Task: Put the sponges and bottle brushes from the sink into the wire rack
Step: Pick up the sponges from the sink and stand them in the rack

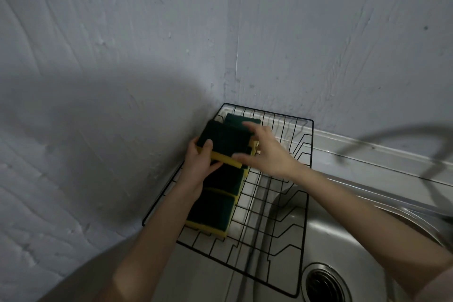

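Walls (122, 44) meet in a corner right behind the work, grey and rough, which is likely why everything crowds toward the left side. Sink (343, 240), stainless, fills the lower right; only part of the basin and the drain (323, 283) show, so whether any sponges or bottle brushes remain inside cannot be told. Faucet (392, 140) is a blurred dark arc at right, outline only.

Wire rack (282, 203), black, sits tilted across the sink's left edge, back corner pushed into the wall corner. Right half is bare wire. A row of green-and-yellow sponges (215, 208) lies along its left side, green face up, packed edge to edge; the count is unclear under the hands. No brush visible anywhere.

Held sponge (228, 140) is just above the far end of that row, seemingly being fitted into the next gap. Left hand (198, 162) grips its near edge, thumb on top. Right hand (267, 152) pinches the right end, fingers spread. What lies directly beneath is hidden.
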Demonstrator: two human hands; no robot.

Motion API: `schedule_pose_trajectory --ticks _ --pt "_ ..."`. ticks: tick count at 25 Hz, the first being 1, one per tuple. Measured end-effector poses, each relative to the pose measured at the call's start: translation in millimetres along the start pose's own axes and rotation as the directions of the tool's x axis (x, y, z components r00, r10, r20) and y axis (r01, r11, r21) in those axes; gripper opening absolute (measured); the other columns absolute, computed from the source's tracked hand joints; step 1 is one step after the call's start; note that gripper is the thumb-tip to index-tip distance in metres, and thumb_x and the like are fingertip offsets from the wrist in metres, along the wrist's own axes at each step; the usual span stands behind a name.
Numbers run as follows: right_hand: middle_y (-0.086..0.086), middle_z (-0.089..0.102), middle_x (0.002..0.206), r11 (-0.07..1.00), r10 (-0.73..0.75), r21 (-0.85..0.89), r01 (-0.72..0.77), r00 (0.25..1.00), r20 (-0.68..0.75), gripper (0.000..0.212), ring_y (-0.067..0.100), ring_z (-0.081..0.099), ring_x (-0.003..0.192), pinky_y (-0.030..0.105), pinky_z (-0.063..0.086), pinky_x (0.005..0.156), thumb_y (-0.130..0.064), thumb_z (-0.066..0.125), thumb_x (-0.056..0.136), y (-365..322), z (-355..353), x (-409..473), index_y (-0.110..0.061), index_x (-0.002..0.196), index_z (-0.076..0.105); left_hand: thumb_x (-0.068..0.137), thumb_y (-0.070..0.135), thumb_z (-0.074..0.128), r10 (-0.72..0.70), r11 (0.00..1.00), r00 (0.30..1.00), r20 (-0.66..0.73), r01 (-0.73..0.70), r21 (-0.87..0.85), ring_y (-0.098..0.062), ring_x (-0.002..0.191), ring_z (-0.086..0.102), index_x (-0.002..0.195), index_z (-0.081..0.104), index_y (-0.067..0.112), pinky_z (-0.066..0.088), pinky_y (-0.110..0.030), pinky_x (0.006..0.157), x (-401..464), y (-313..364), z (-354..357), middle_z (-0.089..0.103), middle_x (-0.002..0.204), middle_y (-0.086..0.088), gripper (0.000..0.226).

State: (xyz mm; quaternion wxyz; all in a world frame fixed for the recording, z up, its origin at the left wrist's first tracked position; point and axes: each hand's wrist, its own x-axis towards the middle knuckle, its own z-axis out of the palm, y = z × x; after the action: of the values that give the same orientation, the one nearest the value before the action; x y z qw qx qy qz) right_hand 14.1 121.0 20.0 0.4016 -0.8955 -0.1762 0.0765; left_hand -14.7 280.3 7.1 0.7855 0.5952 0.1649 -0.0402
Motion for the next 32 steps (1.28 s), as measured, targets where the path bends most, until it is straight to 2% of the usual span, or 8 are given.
schedule_pose_trajectory --ticks 4,8,11,15,18,24,28,32 --pt "0.011 0.033 0.137 0.996 0.019 -0.090 -0.025 0.998 -0.064 0.067 0.023 0.042 0.124 0.017 0.036 0.093 -0.024 0.066 0.081 7.5 7.5 6.5 -0.016 0.139 0.031 0.095 0.017 0.041 0.008 0.996 1.000 0.003 -0.009 0.084 -0.025 0.118 0.051 0.138 0.031 0.014 0.047 -0.032 0.089 10.7 -1.9 11.4 0.047 0.133 -0.014 0.045" --pt "0.012 0.034 0.137 0.990 0.043 -0.135 -0.051 0.997 -0.061 0.065 0.024 0.043 0.123 0.020 0.038 0.097 -0.025 0.064 0.083 13.5 9.1 16.0 -0.015 0.138 0.032 0.093 0.017 0.042 0.024 0.950 1.000 -0.005 -0.021 0.310 -0.015 0.096 0.055 0.135 0.036 0.017 0.047 -0.028 0.077 19.7 -5.2 9.5 0.052 0.118 -0.007 0.043" --pt "0.013 0.034 0.137 0.980 0.023 -0.197 -0.033 0.999 -0.048 0.066 0.024 0.041 0.124 0.023 0.038 0.100 -0.027 0.064 0.082 16.3 8.9 16.7 -0.014 0.139 0.032 0.091 0.015 0.042 0.057 0.874 0.998 -0.012 -0.045 0.483 -0.019 0.098 0.052 0.129 0.040 0.014 0.043 -0.031 0.080 18.9 -6.6 9.8 0.054 0.115 -0.008 0.038" --pt "0.013 0.032 0.137 0.963 0.007 -0.271 -0.011 1.000 -0.017 0.067 0.024 0.042 0.123 0.020 0.037 0.095 -0.028 0.064 0.082 16.2 2.7 18.0 -0.013 0.139 0.031 0.090 0.011 0.041 0.186 0.761 0.982 -0.014 -0.135 0.634 -0.015 0.092 0.049 0.123 0.046 0.008 0.039 -0.020 0.062 12.5 -10.5 9.2 0.054 0.111 -0.009 0.033" --pt "0.012 0.031 0.138 0.954 0.021 -0.301 -0.011 0.999 0.030 0.067 0.024 0.045 0.120 0.019 0.038 0.091 -0.029 0.063 0.082 15.0 -0.8 20.3 -0.015 0.139 0.031 0.091 0.011 0.038 0.220 0.739 0.975 -0.009 -0.161 0.654 -0.015 0.088 0.050 0.122 0.047 0.009 0.035 -0.015 0.055 9.9 -10.6 6.0 0.057 0.112 -0.009 0.032" --pt "0.013 0.027 0.142 0.957 0.002 -0.290 -0.013 0.999 -0.037 0.065 0.026 0.041 0.125 0.023 0.036 0.099 -0.029 0.061 0.084 18.3 6.7 20.1 -0.013 0.140 0.031 0.093 0.010 0.036 0.219 0.747 0.975 0.027 -0.185 0.638 -0.012 0.083 0.052 0.129 0.044 0.012 0.042 -0.022 0.065 10.0 -9.8 7.3 0.056 0.114 -0.008 0.037" --pt "0.012 0.027 0.142 0.953 0.021 -0.302 -0.020 1.000 -0.001 0.065 0.026 0.045 0.122 0.026 0.040 0.098 -0.030 0.061 0.084 20.3 11.4 18.4 -0.014 0.140 0.030 0.094 0.010 0.036 0.199 0.729 0.979 0.034 -0.172 0.663 -0.012 0.097 0.045 0.134 0.038 0.011 0.038 -0.025 0.078 8.5 -11.6 7.3 0.049 0.115 -0.003 0.041" --pt "0.014 0.018 0.148 0.940 0.020 -0.341 -0.016 1.000 0.007 0.068 0.029 0.033 0.132 0.036 0.041 0.105 -0.031 0.059 0.085 21.5 15.2 13.1 -0.017 0.142 0.025 0.091 0.010 0.038 0.172 0.680 0.983 0.072 -0.171 0.713 -0.020 0.103 0.050 0.132 0.037 0.012 0.040 -0.028 0.078 9.7 -15.5 5.4 0.050 0.123 -0.006 0.042"
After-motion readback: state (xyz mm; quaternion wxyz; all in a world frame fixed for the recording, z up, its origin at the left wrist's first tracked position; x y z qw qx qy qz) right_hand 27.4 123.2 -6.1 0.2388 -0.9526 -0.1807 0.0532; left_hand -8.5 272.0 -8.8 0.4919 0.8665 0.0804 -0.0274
